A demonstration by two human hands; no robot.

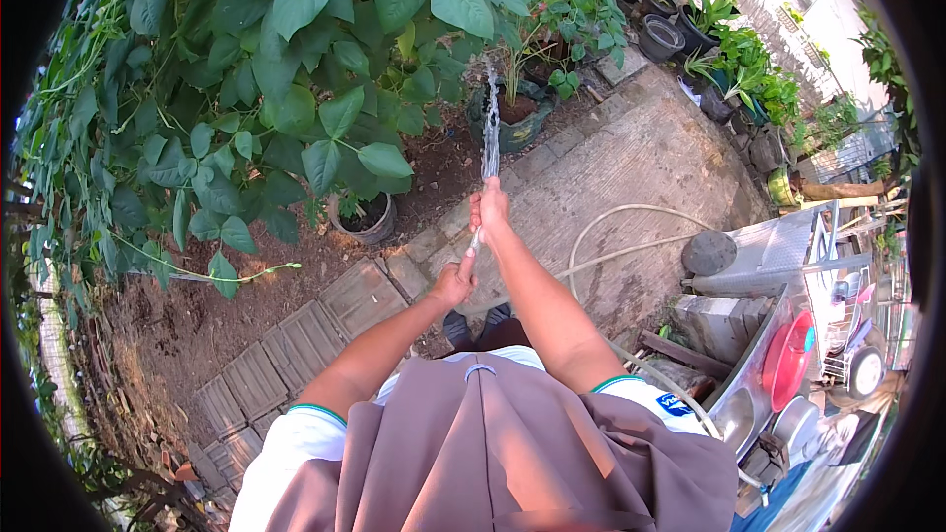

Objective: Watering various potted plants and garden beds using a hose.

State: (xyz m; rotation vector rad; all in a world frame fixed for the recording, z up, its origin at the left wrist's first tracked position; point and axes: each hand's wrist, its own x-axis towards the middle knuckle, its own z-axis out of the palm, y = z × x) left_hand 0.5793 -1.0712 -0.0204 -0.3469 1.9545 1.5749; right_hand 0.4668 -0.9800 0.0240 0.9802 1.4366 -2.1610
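Both my hands hold a pale garden hose, seen in the head view. My right hand (489,208) is closed round its front end, and a stream of water (491,125) shoots from there towards the potted plant. My left hand (456,282) grips the hose a little nearer to my body, its thumb lying along it. The water passes in front of a dark green plant pot (515,134) with soil and thin stalks; where it lands I cannot tell. A grey pot (367,222) with a small plant stands left of the stream.
Dense leafy vines (295,74) overhang the soil at left. The hose (628,208) loops over the concrete path (628,140), near a round stone (709,253). Potted plants (746,59) line the far right. A metal sink (739,414) and a red basin (788,362) are at lower right.
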